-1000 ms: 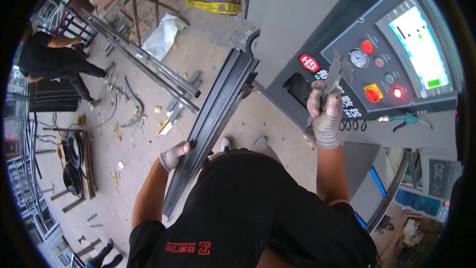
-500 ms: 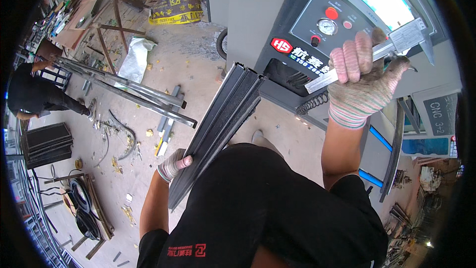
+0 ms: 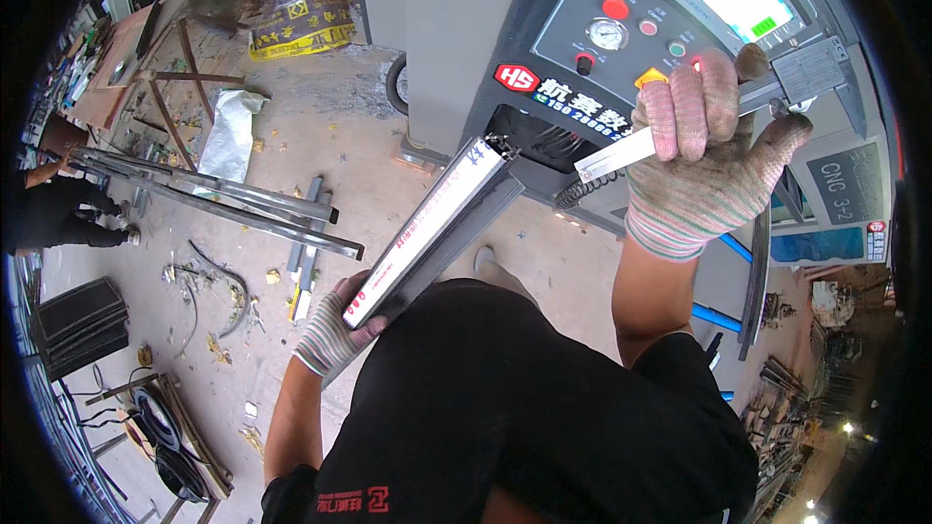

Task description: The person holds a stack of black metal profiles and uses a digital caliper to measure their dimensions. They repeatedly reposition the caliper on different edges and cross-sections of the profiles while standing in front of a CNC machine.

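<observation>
My left hand (image 3: 342, 332), in a striped knit glove, is closed around the lower part of a long dark metal profile (image 3: 449, 250). The profile slants up and away to the right, its hollow cut end at the top. A white printed film strip covers the face turned up. My right hand (image 3: 701, 170), gloved alike, grips a silver vernier caliper (image 3: 621, 152) raised in front of the machine's control panel. The caliper's jaws point off to the right, past my thumb, with nothing visible between them.
The grey machine's control panel (image 3: 670, 10) has a lit screen, a red button and a round gauge. At the left, long metal bars (image 3: 243, 196) rest on a stand beside another person (image 3: 68, 204). Dark stacked profiles (image 3: 80, 328) and scraps lie on the floor.
The profile has been rolled in my left hand, so its white film face now shows instead of the dark grooved side. My right hand with the caliper has shifted slightly left relative to my body.
</observation>
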Demonstrator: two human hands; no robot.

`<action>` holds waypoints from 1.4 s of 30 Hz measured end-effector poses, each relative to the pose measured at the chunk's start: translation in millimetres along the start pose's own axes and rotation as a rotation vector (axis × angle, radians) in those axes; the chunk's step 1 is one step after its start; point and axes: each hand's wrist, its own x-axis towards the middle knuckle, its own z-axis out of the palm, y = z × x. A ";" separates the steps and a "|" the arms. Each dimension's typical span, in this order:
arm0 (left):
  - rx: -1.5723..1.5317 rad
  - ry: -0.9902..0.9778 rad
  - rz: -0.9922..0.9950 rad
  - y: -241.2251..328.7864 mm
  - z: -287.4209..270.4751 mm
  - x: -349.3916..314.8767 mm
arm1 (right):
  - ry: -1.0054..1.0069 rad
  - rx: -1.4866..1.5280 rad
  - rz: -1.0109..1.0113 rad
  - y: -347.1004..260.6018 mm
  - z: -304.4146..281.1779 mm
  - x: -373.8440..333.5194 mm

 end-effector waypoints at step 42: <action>0.688 0.328 0.416 -5.4 14.6 14.1 | -0.001 0.033 -0.001 -13.2 6.7 -26.9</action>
